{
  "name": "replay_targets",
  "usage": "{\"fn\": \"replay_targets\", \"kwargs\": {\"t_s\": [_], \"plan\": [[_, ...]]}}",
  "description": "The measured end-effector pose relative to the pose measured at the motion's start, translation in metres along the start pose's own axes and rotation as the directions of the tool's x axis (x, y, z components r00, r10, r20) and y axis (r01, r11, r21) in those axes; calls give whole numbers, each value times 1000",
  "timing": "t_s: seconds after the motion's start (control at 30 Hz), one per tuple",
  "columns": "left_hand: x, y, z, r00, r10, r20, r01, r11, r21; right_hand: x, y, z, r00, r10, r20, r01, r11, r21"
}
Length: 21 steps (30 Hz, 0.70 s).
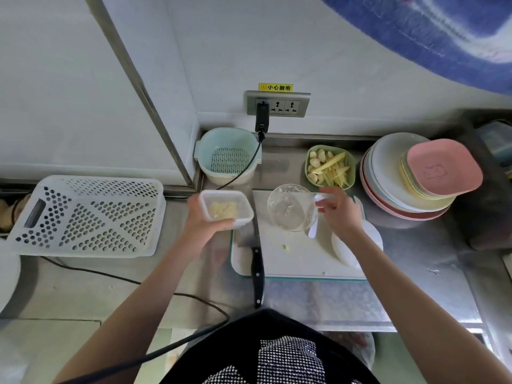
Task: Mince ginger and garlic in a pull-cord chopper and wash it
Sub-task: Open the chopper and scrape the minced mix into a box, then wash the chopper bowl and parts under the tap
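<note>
My left hand (205,227) grips a small white rectangular container (225,207) with pale minced ginger and garlic in it, held above the counter left of the cutting board. My right hand (339,213) holds the clear chopper bowl (289,207) at its right rim and also a white spoon (313,228). The bowl is tilted over the white cutting board (299,259) and has bits of mince stuck inside. A white round lid (357,245) lies on the board under my right wrist. A green dish (329,167) of garlic cloves and ginger strips sits behind the board.
A black-handled knife (256,261) lies along the board's left edge. A teal colander basket (228,157) stands at the back, with a cable from the wall socket (278,105) running over it. A white perforated basket (86,216) sits left; stacked plates (415,178) right.
</note>
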<state>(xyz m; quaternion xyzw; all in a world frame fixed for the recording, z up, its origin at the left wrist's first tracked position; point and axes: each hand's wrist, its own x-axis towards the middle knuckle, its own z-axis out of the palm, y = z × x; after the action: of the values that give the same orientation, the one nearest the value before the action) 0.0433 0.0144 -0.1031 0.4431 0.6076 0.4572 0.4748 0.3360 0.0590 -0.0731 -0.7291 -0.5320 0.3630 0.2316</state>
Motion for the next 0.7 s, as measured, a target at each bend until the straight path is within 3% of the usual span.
{"fn": "replay_targets", "kwargs": {"t_s": [0.13, 0.27, 0.33, 0.4, 0.53, 0.63, 0.7], "plan": [[-10, -31, -17, 970, -42, -238, 92, 975, 204, -5, 9, 20, 997, 37, 61, -26, 986, -167], [-12, -57, -19, 892, -84, -445, 215, 944, 252, -10, 12, 40, 947, 300, 113, -299, 954, -26], [-14, -64, -18, 877, -125, -465, 270, 927, 260, -10, 15, 46, 897, 406, 174, -427, 897, 110], [-14, -66, -16, 859, -159, -486, 336, 892, 302, -9, 17, 50, 883, 430, 189, -463, 864, 197], [-14, -57, -6, 862, -96, -498, 375, 783, 497, -8, 20, 50, 889, 425, 171, -456, 850, 263], [-14, -43, 6, 863, -125, -490, 405, 751, 521, -7, 24, 45, 894, 409, 186, -448, 844, 297], [-16, -35, 14, 867, -35, -497, 358, 738, 572, -8, 25, 43, 896, 398, 198, -441, 852, 283]]}}
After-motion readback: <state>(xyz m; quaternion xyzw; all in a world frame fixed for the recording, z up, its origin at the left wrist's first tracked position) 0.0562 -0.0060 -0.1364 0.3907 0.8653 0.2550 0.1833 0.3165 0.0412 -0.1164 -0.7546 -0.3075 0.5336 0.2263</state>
